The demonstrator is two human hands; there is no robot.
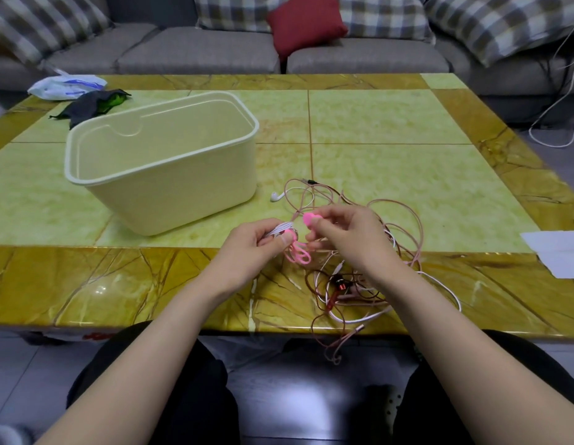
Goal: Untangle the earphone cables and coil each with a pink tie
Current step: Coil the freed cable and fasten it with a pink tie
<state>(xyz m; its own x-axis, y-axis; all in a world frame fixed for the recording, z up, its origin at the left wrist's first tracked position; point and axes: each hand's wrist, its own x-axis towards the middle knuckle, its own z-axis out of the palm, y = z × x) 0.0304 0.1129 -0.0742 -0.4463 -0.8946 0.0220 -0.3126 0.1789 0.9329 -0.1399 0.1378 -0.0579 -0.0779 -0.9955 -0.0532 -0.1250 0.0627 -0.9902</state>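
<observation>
My left hand (247, 242) grips a small coiled bundle of white earphone cable (280, 229) above the table's near edge, with pink tie loops (298, 255) hanging below its fingers. Just to the right, my right hand (346, 232) pinches the round pink end of a tie (309, 219) between thumb and forefinger. A tangle of pink, white and red-brown earphone cables (359, 284) lies on the table under and around my right hand. One white earbud (277, 196) lies near the tub. A pink cable end (338, 345) hangs over the table's front edge.
A cream plastic tub (163, 165) stands left of centre on the green and yellow marble table (407, 162). A plastic bag (65, 86) and dark cloth (89, 106) lie at the far left corner. White paper (558, 252) sits at the right edge. A grey sofa (195, 49) stands behind.
</observation>
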